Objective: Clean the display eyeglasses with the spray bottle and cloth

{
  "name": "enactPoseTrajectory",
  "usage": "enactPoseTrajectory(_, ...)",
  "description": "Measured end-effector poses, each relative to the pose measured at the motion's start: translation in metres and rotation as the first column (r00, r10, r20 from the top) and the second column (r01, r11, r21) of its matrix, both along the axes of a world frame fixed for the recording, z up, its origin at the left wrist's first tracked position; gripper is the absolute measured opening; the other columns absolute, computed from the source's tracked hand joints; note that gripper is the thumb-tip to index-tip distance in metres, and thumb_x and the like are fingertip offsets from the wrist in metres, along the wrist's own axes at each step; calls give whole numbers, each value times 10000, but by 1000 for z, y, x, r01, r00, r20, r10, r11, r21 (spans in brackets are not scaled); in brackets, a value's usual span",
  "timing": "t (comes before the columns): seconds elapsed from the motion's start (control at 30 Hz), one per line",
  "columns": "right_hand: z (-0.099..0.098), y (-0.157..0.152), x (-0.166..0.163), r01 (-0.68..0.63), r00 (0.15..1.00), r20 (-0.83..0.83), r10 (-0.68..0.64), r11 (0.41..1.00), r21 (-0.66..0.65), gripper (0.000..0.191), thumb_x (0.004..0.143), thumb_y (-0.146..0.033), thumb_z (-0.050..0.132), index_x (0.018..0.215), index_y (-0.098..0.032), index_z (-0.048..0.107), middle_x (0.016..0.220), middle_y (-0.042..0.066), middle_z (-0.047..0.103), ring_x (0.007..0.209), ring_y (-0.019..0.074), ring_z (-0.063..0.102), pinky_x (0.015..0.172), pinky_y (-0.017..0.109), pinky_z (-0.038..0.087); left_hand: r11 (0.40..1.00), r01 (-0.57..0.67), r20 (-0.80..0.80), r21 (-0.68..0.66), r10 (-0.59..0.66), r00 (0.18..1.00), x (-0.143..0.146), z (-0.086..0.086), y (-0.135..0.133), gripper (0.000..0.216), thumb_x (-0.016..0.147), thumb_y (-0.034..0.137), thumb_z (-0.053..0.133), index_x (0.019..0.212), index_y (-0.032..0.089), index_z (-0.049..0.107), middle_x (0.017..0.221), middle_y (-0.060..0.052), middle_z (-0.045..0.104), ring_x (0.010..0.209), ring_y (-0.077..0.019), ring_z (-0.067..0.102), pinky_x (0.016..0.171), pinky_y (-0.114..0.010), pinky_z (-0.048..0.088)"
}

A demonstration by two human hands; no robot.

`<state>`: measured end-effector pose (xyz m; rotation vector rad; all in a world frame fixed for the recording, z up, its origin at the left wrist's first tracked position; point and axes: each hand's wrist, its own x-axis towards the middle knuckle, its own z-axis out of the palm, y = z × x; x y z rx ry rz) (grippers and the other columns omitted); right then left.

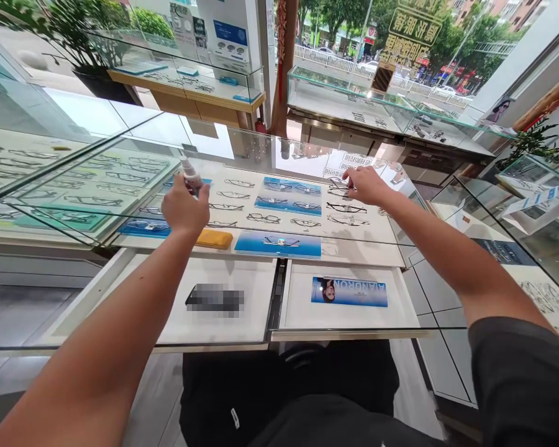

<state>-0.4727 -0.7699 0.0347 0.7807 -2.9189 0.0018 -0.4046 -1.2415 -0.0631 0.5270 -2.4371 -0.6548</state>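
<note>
My left hand [186, 203] is closed around a small white spray bottle [190, 174], held upright with its nozzle at the top, above the left part of the glass display counter [242, 149]. Over the counter's right side, my right hand [366, 185] has its fingers bent down and drawn together. Dark-framed eyeglasses [338, 186] show right at those fingertips. Whether they are pinched or lie under the glass, I cannot tell. Several more eyeglasses [263, 218] rest in rows inside the counter, some on blue display cards [287, 205].
Two drawers stand pulled out before me. The left drawer holds a dark, blurred-out object [215, 299]; the right one a blue printed card [349, 292]. A yellow case [215, 239] lies inside the counter. Other glass showcases [354, 93] line the window and both sides.
</note>
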Motion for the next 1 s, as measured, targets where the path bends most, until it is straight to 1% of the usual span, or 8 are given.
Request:
enactPoseTrajectory(0.07,-15,-1,-20,28,999,-41,-26,998,56,447,895,-171,622,1341,-155,644,1112,158,812,1205,396,626,1121,515,378,1000,-3,1,-11,3,1000,-1,0,-1,489,1043,472,639,1423,166,607,1260,-139,815,1153,-349,740,1005,-462,536)
enactPoseTrajectory(0.17,-34,-2,-40,60,996,-67,-55,995,81,481,891,-169,617,1369,-119,648,1155,197,799,1229,405,610,1127,514,378,1000,-11,3,-13,11,1000,-2,-1,-2,494,1039,482,636,1430,180,612,1243,-134,819,1139,-359,747,1004,-483,544)
enactPoseTrajectory(0.27,-46,2,-53,85,994,-68,-80,994,75,508,882,-177,616,1383,-103,648,1153,206,790,1231,405,596,1122,519,380,1000,-15,7,-11,16,1000,-2,0,-2,489,1036,476,639,1425,179,618,1236,-133,820,1129,-350,749,1005,-483,549)
enactPoseTrajectory(0.37,-53,8,-61,82,995,-59,-79,995,58,503,871,-199,619,1367,-122,653,1140,193,790,1218,405,590,1119,529,380,1000,-20,4,-16,20,1000,-2,0,-1,490,1032,466,645,1423,172,620,1233,-130,823,1119,-338,749,1008,-475,555)
enactPoseTrajectory(0.6,-62,16,-57,50,999,-7,-50,999,-15,572,801,-231,673,1366,-159,617,1146,160,807,1196,406,601,1137,563,380,1000,-7,8,4,7,1000,0,2,1,460,1052,435,649,1403,143,595,1248,-140,811,1129,-313,741,1083,-504,538)
enactPoseTrajectory(0.77,-64,16,-53,99,994,47,-96,993,-64,608,776,-276,695,1366,-168,594,1227,171,795,1222,417,583,1096,566,428,1000,-16,-9,5,16,1000,-2,0,-1,469,1030,453,658,1371,136,602,1216,-124,819,1101,-310,739,1041,-463,538)
enactPoseTrajectory(0.87,-63,14,-52,138,988,93,-127,982,-128,574,804,-320,680,1354,-174,604,1273,172,794,1245,419,588,1088,564,457,1000,-27,-7,-1,27,1000,-2,0,-1,469,1021,459,657,1369,148,609,1212,-110,825,1104,-314,740,1019,-453,543)
enactPoseTrajectory(1.0,-60,11,-54,203,975,137,-177,955,-217,481,892,-362,585,1339,-189,633,1325,168,790,1303,424,587,1130,593,456,999,-26,-1,-20,26,1000,0,2,0,455,1027,456,652,1368,156,618,1211,-109,827,1096,-319,752,1009,-462,553)
